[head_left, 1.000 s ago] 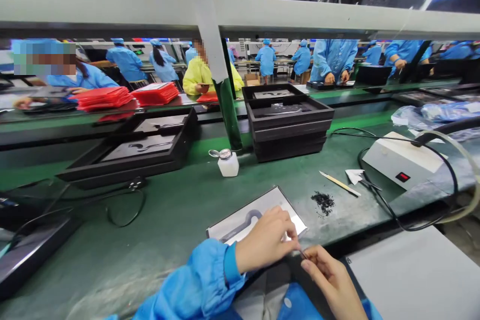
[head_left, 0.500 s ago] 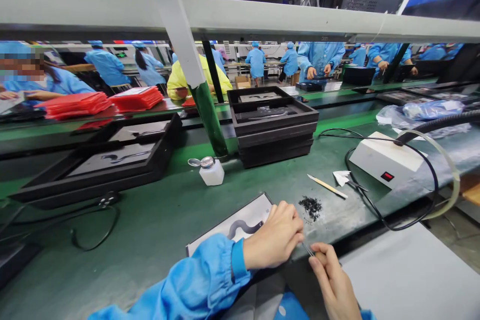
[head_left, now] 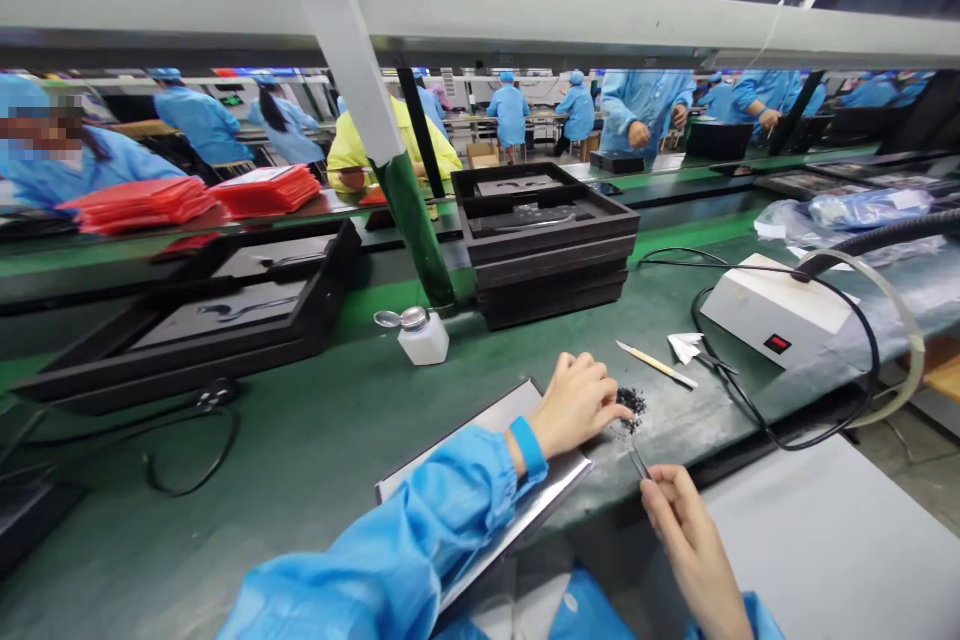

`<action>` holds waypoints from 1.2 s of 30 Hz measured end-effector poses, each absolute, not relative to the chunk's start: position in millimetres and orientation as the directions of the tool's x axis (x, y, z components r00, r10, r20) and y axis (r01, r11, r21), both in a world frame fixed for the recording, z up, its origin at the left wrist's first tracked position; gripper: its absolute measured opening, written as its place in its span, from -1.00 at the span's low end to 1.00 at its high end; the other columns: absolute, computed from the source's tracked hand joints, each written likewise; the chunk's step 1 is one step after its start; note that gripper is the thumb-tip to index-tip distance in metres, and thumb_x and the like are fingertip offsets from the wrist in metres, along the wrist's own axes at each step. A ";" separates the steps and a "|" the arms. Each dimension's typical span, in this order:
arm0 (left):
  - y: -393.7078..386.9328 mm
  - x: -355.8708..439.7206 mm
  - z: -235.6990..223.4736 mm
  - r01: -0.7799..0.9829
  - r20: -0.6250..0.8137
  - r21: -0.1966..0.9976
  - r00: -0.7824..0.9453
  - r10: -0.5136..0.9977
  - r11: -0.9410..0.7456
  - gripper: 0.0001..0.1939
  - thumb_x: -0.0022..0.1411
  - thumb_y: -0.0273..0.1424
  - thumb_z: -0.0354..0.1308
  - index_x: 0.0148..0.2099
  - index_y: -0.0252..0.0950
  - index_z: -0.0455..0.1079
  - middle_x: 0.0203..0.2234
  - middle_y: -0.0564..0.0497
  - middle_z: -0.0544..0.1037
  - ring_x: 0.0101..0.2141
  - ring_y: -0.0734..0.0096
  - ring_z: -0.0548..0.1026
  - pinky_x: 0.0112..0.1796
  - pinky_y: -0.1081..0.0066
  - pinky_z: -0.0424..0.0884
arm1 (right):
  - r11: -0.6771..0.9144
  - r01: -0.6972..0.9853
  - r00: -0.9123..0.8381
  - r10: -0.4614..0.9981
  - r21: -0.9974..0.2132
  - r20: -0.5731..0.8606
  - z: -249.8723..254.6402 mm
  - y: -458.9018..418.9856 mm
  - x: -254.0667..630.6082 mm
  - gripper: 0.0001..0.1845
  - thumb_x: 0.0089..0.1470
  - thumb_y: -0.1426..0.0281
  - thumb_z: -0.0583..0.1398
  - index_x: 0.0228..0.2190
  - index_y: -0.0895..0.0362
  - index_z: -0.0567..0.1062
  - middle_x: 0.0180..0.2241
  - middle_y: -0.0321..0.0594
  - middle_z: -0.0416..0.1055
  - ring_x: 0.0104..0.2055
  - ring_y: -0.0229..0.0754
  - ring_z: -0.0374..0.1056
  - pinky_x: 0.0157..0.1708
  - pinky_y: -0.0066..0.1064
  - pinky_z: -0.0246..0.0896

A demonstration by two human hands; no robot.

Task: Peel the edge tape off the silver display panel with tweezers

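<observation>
In the head view my right hand [head_left: 686,530] holds metal tweezers [head_left: 639,463] between thumb and fingers, tips pointing up and left over the bench edge. My left hand [head_left: 576,405] reaches over a flat panel [head_left: 551,485] with a light face and dark rim. Its fingers are curled, and the fingertips are at the pile of small black bits [head_left: 631,401]. Whether it pinches one of them is too small to see. My left sleeve covers much of the panel, which lies at the bench's front edge.
Beyond my hands lie a pale-handled craft knife [head_left: 656,364], a crumpled white wipe [head_left: 684,347] and a white box with a red switch [head_left: 776,320]. A white dispenser bottle [head_left: 424,340] stands near stacked black trays [head_left: 551,260]. A green post [head_left: 416,230] rises behind it.
My left hand has moved away from the tweezers, up and right to the black bits. My right hand with the tweezers has shifted slightly right.
</observation>
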State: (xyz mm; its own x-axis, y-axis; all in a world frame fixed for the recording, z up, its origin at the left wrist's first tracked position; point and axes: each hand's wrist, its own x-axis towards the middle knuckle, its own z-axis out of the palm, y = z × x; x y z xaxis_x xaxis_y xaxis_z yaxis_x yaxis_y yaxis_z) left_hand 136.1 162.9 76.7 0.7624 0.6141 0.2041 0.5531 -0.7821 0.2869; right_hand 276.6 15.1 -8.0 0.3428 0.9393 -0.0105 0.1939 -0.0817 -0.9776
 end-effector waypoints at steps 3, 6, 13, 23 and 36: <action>170.4 137.8 75.0 0.521 0.174 0.279 0.798 0.576 -0.806 -0.85 0.35 -0.36 0.15 -0.29 -0.26 0.47 -0.35 0.02 0.57 -0.17 0.28 0.38 -0.16 0.23 0.14 | -0.123 0.124 0.323 0.943 -0.985 -0.077 -4.2 13.4 276.3 -0.49 0.04 -0.14 0.14 -0.29 0.05 0.35 -0.60 -0.41 0.30 -0.65 -0.24 0.20 -0.70 -0.47 0.12; 172.3 120.8 87.5 0.502 0.166 0.275 0.816 0.555 -0.820 -0.88 0.35 -0.50 0.11 -0.21 -0.26 0.47 -0.28 0.04 0.61 -0.13 0.32 0.42 -0.10 0.26 0.16 | -0.152 0.128 0.301 0.948 -0.980 -0.107 -4.3 4.7 270.6 -0.48 0.09 -0.13 0.10 -0.21 0.05 0.33 -0.60 -0.41 0.31 -0.69 -0.25 0.17 -0.76 -0.49 0.08; 131.1 34.3 119.9 0.507 0.218 0.219 0.807 0.548 -0.834 -0.82 0.38 -0.48 0.03 -0.03 -0.33 0.39 -0.11 -0.11 0.57 -0.04 0.23 0.44 -0.05 0.24 0.24 | -0.029 0.405 0.081 0.997 -0.914 0.005 -6.1 -19.5 244.9 -0.62 0.23 0.05 0.07 -0.17 0.05 0.46 -0.63 -0.38 0.37 -0.60 -0.20 0.34 -0.66 -0.51 0.18; 23.3 -66.0 59.1 0.543 0.152 -0.024 0.832 0.534 -0.839 -0.14 0.25 0.09 0.04 0.33 -0.48 0.07 0.24 -0.27 0.29 0.29 0.04 0.13 0.19 0.05 0.18 | 0.276 0.565 -0.236 0.957 -0.778 0.168 -2.7 -27.6 213.0 -0.81 0.27 0.30 0.09 -0.31 0.05 0.47 -0.50 -0.31 0.51 -0.58 -0.23 0.39 -0.55 -0.54 0.29; -3.5 -33.6 -2.7 0.611 0.354 -0.305 0.785 0.509 -0.731 -0.53 0.40 -0.62 -0.24 0.26 -0.45 0.23 0.30 -0.24 0.17 0.26 0.06 0.21 0.24 0.01 0.10 | 0.354 0.610 -0.221 0.935 -0.709 0.277 -9.8 -33.4 213.9 -0.76 0.30 0.31 0.06 -0.33 0.06 0.50 -0.53 -0.32 0.50 -0.60 -0.25 0.39 -0.53 -0.55 0.33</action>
State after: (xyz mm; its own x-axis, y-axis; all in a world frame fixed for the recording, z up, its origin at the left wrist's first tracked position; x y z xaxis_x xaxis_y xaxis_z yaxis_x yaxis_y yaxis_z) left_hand -33.6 -3.5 -2.7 0.7850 0.5086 0.3537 0.6108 -0.7307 -0.3048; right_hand 213.9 -33.4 -9.8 -0.2206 0.9351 0.2775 0.6103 0.3542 -0.7086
